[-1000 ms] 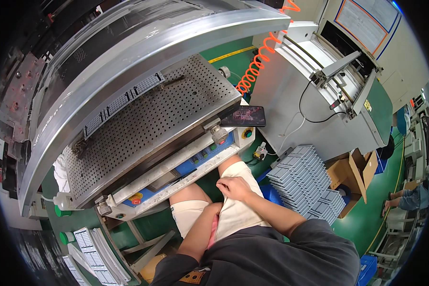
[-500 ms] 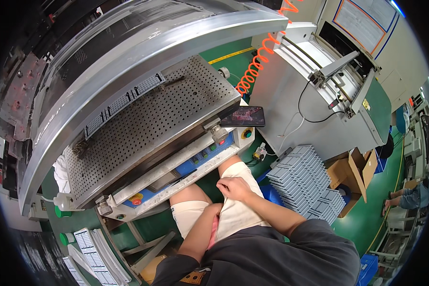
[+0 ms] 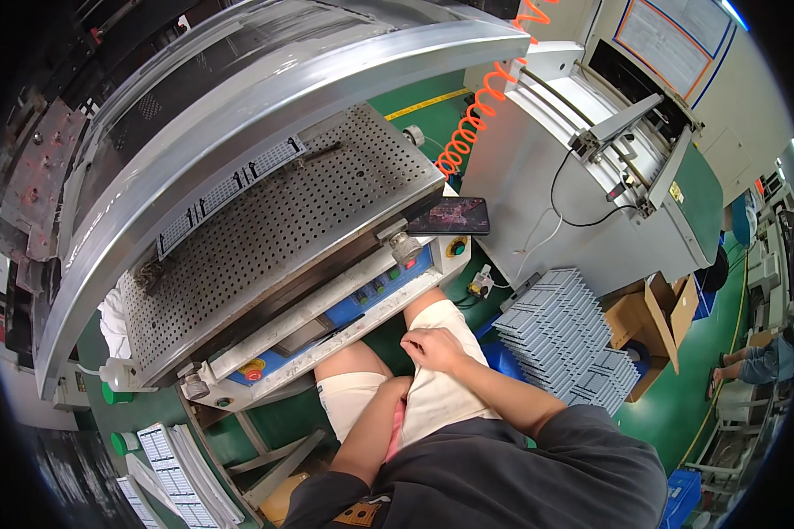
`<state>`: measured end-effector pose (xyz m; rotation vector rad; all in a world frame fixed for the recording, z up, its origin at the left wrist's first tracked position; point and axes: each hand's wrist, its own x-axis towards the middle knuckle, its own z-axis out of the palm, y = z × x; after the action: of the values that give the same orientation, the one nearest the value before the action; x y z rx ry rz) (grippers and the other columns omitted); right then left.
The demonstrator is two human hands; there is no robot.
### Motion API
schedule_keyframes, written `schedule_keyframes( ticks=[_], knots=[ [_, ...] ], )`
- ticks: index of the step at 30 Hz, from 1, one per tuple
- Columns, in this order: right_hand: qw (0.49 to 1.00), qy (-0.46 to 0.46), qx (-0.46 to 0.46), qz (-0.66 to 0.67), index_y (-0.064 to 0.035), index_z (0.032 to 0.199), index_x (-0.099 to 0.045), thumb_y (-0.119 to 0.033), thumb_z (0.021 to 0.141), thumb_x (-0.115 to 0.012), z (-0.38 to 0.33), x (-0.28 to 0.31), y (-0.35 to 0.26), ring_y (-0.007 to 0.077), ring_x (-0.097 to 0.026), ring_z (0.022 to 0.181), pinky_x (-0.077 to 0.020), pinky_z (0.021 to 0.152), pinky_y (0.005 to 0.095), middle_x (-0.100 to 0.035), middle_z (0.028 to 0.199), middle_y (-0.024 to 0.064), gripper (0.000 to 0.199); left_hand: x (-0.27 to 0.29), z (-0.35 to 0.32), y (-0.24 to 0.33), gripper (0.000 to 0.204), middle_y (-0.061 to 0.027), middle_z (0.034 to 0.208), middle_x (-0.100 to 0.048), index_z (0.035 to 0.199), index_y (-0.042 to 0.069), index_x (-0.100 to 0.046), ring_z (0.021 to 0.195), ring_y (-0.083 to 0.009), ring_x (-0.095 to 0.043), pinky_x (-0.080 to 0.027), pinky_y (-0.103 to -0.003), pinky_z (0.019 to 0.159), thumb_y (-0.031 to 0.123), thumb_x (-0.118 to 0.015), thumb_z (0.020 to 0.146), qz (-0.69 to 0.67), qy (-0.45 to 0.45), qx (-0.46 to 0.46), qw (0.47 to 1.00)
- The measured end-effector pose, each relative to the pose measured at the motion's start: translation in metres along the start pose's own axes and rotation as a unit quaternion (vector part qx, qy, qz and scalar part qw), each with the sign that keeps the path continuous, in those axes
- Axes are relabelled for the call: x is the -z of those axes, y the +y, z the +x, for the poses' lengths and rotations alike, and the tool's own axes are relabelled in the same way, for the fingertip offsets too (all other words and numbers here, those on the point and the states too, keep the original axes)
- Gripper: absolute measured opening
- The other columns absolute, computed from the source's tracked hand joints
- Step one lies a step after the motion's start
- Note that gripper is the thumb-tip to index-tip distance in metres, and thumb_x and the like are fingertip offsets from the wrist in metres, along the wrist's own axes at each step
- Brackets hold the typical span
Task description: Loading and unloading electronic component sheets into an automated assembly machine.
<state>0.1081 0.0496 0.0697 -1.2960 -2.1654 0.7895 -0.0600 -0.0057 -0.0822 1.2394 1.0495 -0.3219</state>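
My right hand point(image 3: 434, 348) rests on my right thigh, over the pale shorts point(image 3: 454, 388). Its fingers are curled in, and nothing shows in them. Lower down between my thighs lies my left hand point(image 3: 399, 389), its fingers hidden by the shorts. A strip of pink cloth point(image 3: 394, 432) shows beside the left forearm. In front of my knees stands a machine with a perforated metal bed point(image 3: 326, 203) and a blue control panel point(image 3: 362, 298); neither hand touches it. A phone point(image 3: 450, 216) with its screen lit lies at the bed's right corner.
A heavy metal frame point(image 3: 282, 84) slants above the bed. Stacked grey plastic trays point(image 3: 556, 326) stand to my right, near an open cardboard box point(image 3: 657, 317). An orange coiled hose point(image 3: 476, 119) hangs beside a grey machine point(image 3: 538, 185). Papers point(image 3: 181, 467) lie lower left; another person's legs point(image 3: 750, 363) show far right.
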Motion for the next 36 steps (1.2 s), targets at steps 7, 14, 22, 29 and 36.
schedule_keyframes(
  ticks=[7, 14, 22, 29, 36],
  knots=[
    [1.0, 0.0, 0.003, -0.001, -0.0086, 0.087, -0.068, -0.025, 0.088, -0.06, -0.0002, -0.0012, 0.0009, 0.0323, -0.065, 0.074, -0.052, 0.066, 0.0425, -0.069, 0.082, 0.0116, 0.018, -0.0014, -0.0007, 0.0008, 0.037, -0.0131, 0.107, -0.071, 0.109, 0.003, -0.07, 0.086, -0.0217, -0.065, -0.052, -0.038, 0.077, 0.026, -0.07, 0.08, -0.017, -0.007, 0.009, 1.0],
    [1.0, 0.001, 0.002, 0.0, -0.0084, 0.087, -0.068, -0.024, 0.088, -0.06, 0.0, -0.0003, 0.0003, 0.032, -0.065, 0.073, -0.052, 0.065, 0.0421, -0.068, 0.08, 0.0117, 0.017, -0.0018, 0.0012, 0.0008, 0.037, -0.0129, 0.108, -0.071, 0.109, 0.003, -0.07, 0.087, -0.0214, -0.065, -0.052, -0.037, 0.077, 0.025, -0.07, 0.08, -0.032, -0.014, 0.018, 0.999],
    [1.0, -0.023, -0.009, -0.002, -0.0089, 0.088, -0.068, -0.025, 0.089, -0.058, -0.0001, 0.0022, -0.0013, 0.0331, -0.066, 0.078, -0.0526, 0.069, 0.0444, -0.069, 0.085, 0.0117, 0.02, 0.0011, 0.0037, 0.0012, 0.037, -0.0126, 0.108, -0.071, 0.109, 0.004, -0.07, 0.088, -0.0211, -0.065, -0.052, -0.037, 0.078, 0.025, -0.07, 0.08, -0.047, -0.018, 0.028, 0.998],
    [1.0, -0.002, 0.006, -0.002, -0.0088, 0.088, -0.068, -0.024, 0.088, -0.059, -0.0004, 0.0002, 0.0006, 0.0326, -0.066, 0.074, -0.0523, 0.066, 0.0431, -0.069, 0.081, 0.0112, 0.018, 0.004, 0.0039, 0.004, 0.037, -0.0124, 0.109, -0.071, 0.11, 0.004, -0.07, 0.089, -0.0209, -0.064, -0.052, -0.037, 0.079, 0.025, -0.07, 0.08, -0.059, -0.023, 0.037, 0.997],
    [1.0, 0.009, 0.016, 0.002, -0.0087, 0.088, -0.069, -0.024, 0.088, -0.06, -0.0005, 0.0015, -0.0016, 0.0326, -0.065, 0.073, -0.052, 0.065, 0.0429, -0.068, 0.08, 0.0115, 0.018, 0.0045, 0.0028, 0.0028, 0.037, -0.0122, 0.109, -0.071, 0.11, 0.004, -0.07, 0.089, -0.0206, -0.064, -0.052, -0.036, 0.08, 0.025, -0.07, 0.08, -0.073, -0.027, 0.046, 0.996]
  ],
)
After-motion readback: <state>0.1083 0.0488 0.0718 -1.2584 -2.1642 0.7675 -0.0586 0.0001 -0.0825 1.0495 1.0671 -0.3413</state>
